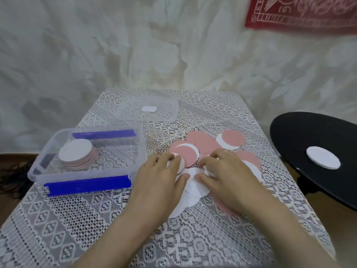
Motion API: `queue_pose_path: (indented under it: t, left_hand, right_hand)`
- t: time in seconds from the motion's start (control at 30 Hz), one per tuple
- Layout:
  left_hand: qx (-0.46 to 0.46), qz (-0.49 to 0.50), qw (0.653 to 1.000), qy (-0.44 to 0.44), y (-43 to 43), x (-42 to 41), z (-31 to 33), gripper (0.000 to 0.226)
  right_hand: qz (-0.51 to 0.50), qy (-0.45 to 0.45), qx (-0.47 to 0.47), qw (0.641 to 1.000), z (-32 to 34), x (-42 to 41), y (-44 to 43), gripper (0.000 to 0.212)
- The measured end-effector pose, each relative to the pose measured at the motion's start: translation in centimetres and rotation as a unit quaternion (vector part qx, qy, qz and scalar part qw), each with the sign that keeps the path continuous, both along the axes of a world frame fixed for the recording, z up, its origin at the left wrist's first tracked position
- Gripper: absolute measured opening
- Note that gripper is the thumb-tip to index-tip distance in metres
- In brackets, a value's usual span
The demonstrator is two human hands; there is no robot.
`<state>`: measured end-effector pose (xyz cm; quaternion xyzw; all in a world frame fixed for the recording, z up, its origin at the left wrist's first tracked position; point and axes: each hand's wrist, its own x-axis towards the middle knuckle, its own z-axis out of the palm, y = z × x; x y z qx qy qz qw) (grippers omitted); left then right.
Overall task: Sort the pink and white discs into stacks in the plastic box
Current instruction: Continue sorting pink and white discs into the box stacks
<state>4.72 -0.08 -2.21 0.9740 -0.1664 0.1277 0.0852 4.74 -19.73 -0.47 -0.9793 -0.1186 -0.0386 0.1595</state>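
A loose pile of pink discs (202, 146) and white discs (195, 188) lies on the lace-covered table, right of centre. My left hand (158, 176) and my right hand (229, 176) both rest on this pile, fingers bent, fingertips on the discs' edges. Whether either hand pinches a disc is unclear. The clear plastic box (139, 151) with blue clips stands at the left. Inside it sits a stack of discs (77, 155), pink below and white on top.
The box's clear lid (166, 115) lies at the back of the table with a white label on it. A black round stool (301, 144) at the right carries a white disc (323, 157). The table edges run close at the left and right.
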Motion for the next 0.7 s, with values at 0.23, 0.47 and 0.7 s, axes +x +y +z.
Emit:
queue_pose_path:
  t: [0.23, 0.47, 0.7]
  left_hand:
    - [-0.021, -0.004, 0.999, 0.041, 1.1, -3.2, -0.2, 0.051]
    - [-0.022, 0.007, 0.997, 0.071, 1.1, -3.5, 0.4, 0.052]
    - [-0.033, -0.031, 0.995, 0.092, -0.4, -2.3, 0.0, 0.056]
  right_hand:
    - [-0.008, -0.031, 0.033, 0.999, 0.0, 0.6, 2.3, 0.029]
    - [0.007, -0.021, 0.036, 0.999, -0.4, 2.4, 3.3, 0.030]
    - [-0.002, -0.019, 0.048, 0.999, -0.5, 3.1, 1.6, 0.033]
